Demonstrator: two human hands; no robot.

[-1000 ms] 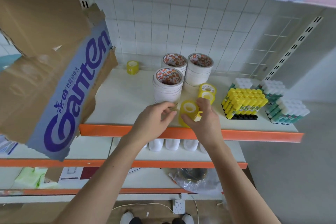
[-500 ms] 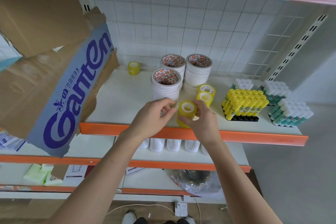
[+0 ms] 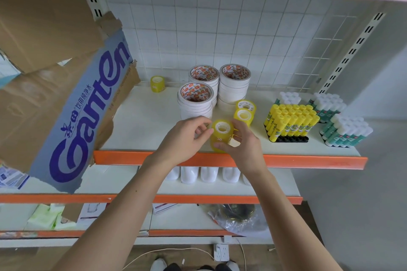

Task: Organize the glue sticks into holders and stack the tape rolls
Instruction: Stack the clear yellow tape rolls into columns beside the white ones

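Observation:
My right hand (image 3: 241,145) grips a stack of small yellow tape rolls (image 3: 221,133) near the shelf's front edge. My left hand (image 3: 187,138) pinches the stack's left side with thumb and fingertips. Two more yellow rolls (image 3: 244,110) stand just behind. Three stacks of big white tape rolls (image 3: 196,103) sit in the middle of the shelf. A lone yellow roll (image 3: 157,84) stands at the back left. Yellow glue sticks (image 3: 290,121) fill a black holder on the right. White-capped green glue sticks (image 3: 346,131) stand further right.
A torn cardboard box (image 3: 66,86) with blue lettering hangs over the shelf's left end. The white shelf (image 3: 143,125) has an orange front lip and a wire grid behind. Lower shelves hold white containers (image 3: 209,174) and a plastic bag (image 3: 240,218).
The yellow roll that my right hand held tilted on edge now stands upright. My left hand has closed in on its left side.

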